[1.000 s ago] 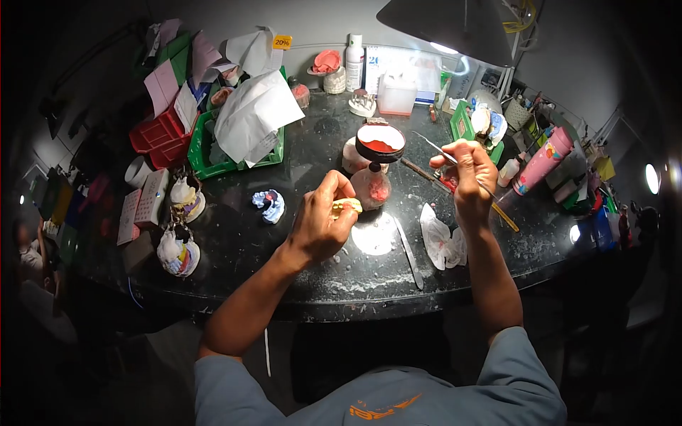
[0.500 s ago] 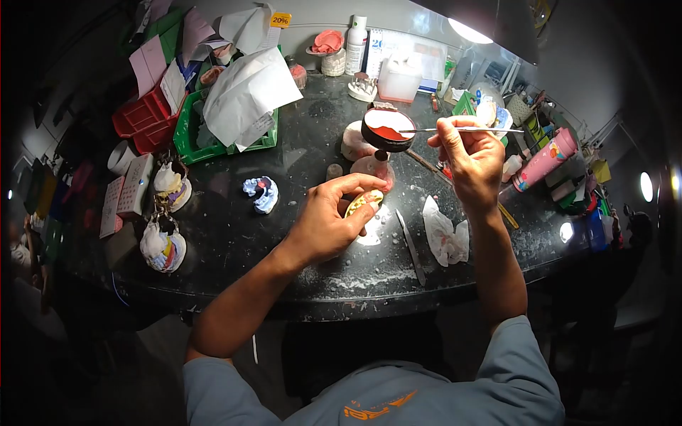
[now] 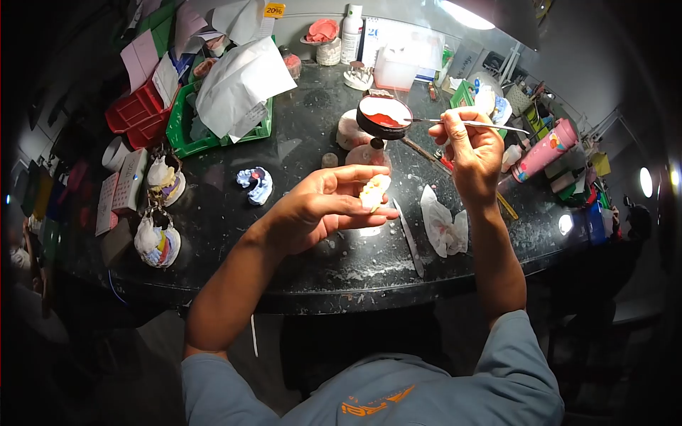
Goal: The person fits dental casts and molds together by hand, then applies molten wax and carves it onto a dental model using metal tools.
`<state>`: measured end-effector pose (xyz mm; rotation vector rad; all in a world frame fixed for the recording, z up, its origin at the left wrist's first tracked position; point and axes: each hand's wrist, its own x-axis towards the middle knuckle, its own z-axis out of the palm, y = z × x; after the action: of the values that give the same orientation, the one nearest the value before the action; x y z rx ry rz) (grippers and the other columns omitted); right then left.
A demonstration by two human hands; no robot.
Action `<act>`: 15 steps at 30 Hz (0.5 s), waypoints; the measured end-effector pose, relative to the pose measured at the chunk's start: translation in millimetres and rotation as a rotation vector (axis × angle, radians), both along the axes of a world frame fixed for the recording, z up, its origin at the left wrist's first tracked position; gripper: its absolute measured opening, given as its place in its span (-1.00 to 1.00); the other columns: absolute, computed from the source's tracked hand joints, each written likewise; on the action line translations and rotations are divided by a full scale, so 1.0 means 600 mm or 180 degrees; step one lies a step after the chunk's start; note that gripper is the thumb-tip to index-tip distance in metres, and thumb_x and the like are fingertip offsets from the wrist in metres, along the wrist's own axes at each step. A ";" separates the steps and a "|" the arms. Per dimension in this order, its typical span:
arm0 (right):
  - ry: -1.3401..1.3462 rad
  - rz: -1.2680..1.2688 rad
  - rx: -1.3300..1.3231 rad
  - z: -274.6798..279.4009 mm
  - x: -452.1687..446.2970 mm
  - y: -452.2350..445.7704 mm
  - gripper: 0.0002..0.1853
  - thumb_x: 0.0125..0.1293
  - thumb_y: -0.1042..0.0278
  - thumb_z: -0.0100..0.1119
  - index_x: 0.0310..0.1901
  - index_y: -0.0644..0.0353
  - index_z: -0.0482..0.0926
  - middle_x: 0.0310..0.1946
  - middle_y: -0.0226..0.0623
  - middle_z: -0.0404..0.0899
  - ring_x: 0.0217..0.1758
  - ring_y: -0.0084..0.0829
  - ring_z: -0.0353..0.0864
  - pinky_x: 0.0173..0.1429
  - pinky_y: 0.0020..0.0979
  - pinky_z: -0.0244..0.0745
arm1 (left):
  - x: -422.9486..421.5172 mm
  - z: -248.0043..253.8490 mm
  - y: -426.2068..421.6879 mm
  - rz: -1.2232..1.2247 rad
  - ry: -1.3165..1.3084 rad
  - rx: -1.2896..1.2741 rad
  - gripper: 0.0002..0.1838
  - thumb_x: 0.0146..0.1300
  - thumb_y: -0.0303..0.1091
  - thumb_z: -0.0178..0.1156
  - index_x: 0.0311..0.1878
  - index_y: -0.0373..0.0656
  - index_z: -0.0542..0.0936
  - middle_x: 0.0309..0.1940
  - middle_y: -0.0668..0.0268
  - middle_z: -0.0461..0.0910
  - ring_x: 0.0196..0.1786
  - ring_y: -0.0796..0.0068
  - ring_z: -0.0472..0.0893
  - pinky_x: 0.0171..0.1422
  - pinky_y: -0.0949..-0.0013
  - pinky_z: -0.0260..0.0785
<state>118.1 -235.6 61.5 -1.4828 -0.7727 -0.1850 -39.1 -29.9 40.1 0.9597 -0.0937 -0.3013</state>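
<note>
A small pale-yellow dental model (image 3: 374, 193) is pinched between the fingers of my left hand (image 3: 312, 206), turned partly to the camera. My right hand (image 3: 470, 153) grips a thin metal wax spatula (image 3: 501, 126) like a pen. The spatula's tip reaches over the right rim of a round black dish (image 3: 364, 128) holding red wax (image 3: 387, 120); whether it touches the wax I cannot tell. Below the dish, a glass burner (image 3: 369, 155) stands partly behind my left fingers. A slim knife (image 3: 409, 245) lies just right of my left hand.
A crumpled tissue (image 3: 446, 228) lies below my right hand. To the left are a blue-and-white dental cast (image 3: 255, 186) and two mounted casts (image 3: 158, 245). Behind stands a green tray (image 3: 186, 148) with papers. At right are a pink bottle (image 3: 545, 150) and assorted tools; a lamp (image 3: 465, 15) hangs above.
My left hand has rolled over, bringing the dental model upward and showing more of its face, with the fingers more extended. The spatula tip has shifted slightly toward the dish's right rim.
</note>
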 end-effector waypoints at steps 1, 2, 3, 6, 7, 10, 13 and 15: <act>0.0079 -0.0005 0.0038 -0.001 -0.002 -0.003 -0.90 0.51 0.38 0.23 -0.16 0.21 0.59 -0.37 -0.34 0.73 -0.50 -0.75 0.46 -0.41 -0.63 0.31 | 0.002 0.001 0.003 -0.0028 0.0059 -0.0136 -0.30 0.29 -0.49 0.28 0.48 -0.42 0.32 0.24 -0.07 0.52 0.28 0.01 0.63 0.39 0.24 0.56; 0.0159 -0.0009 0.0075 -0.003 -0.003 -0.005 -0.90 0.52 0.38 0.22 -0.16 0.21 0.59 -0.37 -0.34 0.73 -0.51 -0.77 0.43 -0.42 -0.64 0.28 | 0.003 0.000 0.005 -0.0056 0.0119 -0.0272 -0.31 0.29 -0.49 0.27 0.47 -0.44 0.32 0.22 -0.08 0.54 0.28 0.00 0.63 0.39 0.24 0.56; 0.0095 0.0018 0.0077 -0.005 -0.005 -0.005 -0.91 0.52 0.38 0.21 -0.14 0.19 0.58 -0.36 -0.34 0.73 -0.52 -0.80 0.36 -0.45 -0.66 0.22 | 0.004 -0.003 0.008 -0.0041 0.0055 -0.0343 -0.31 0.34 -0.45 0.23 0.48 -0.50 0.27 0.18 -0.12 0.57 0.29 -0.01 0.63 0.39 0.20 0.56; 0.0077 -0.0072 0.0206 -0.011 -0.009 -0.008 -0.91 0.52 0.37 0.21 -0.12 0.19 0.58 -0.36 -0.35 0.73 -0.51 -0.80 0.38 -0.44 -0.66 0.24 | 0.004 -0.002 0.012 -0.0038 0.0054 -0.0408 -0.31 0.38 -0.41 0.19 0.48 -0.53 0.23 0.20 -0.18 0.56 0.29 -0.01 0.62 0.37 0.17 0.58; -0.0002 -0.0168 0.0229 -0.013 -0.010 -0.009 -0.92 0.53 0.38 0.21 -0.12 0.19 0.58 -0.35 -0.35 0.73 -0.48 -0.78 0.43 -0.39 -0.65 0.29 | 0.005 -0.002 0.011 0.0003 0.0016 -0.0292 -0.28 0.39 -0.34 0.18 0.48 -0.57 0.19 0.20 -0.23 0.55 0.28 -0.01 0.63 0.32 0.13 0.62; 0.0015 -0.0218 0.0382 -0.022 -0.014 -0.010 -0.92 0.53 0.39 0.21 -0.12 0.21 0.57 -0.34 -0.33 0.74 -0.41 -0.72 0.54 -0.28 -0.63 0.40 | 0.004 -0.004 0.011 -0.0053 -0.0043 -0.0318 -0.24 0.37 -0.29 0.20 0.47 -0.59 0.20 0.20 -0.26 0.55 0.28 0.01 0.64 0.27 0.10 0.64; 0.0011 -0.0225 0.0549 -0.022 -0.028 -0.004 -0.91 0.51 0.43 0.23 -0.12 0.25 0.56 -0.33 -0.28 0.73 -0.27 -0.61 0.69 -0.11 -0.58 0.53 | 0.004 -0.007 0.008 -0.0086 -0.0039 -0.0359 -0.20 0.35 -0.23 0.20 0.45 -0.65 0.18 0.21 -0.36 0.52 0.28 0.01 0.64 0.25 0.07 0.65; -0.0009 -0.0271 0.0551 -0.022 -0.037 -0.005 -0.89 0.47 0.47 0.27 -0.12 0.28 0.54 -0.31 -0.24 0.72 -0.23 -0.56 0.73 -0.08 -0.57 0.58 | 0.005 -0.009 0.008 -0.0129 -0.0024 -0.0432 -0.19 0.34 -0.22 0.21 0.44 -0.67 0.18 0.21 -0.42 0.50 0.28 -0.02 0.63 0.26 0.05 0.64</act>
<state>95.9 -238.6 48.2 -1.3519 -0.6790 -0.3109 -36.0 -25.4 34.4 0.8252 -0.1389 -0.3245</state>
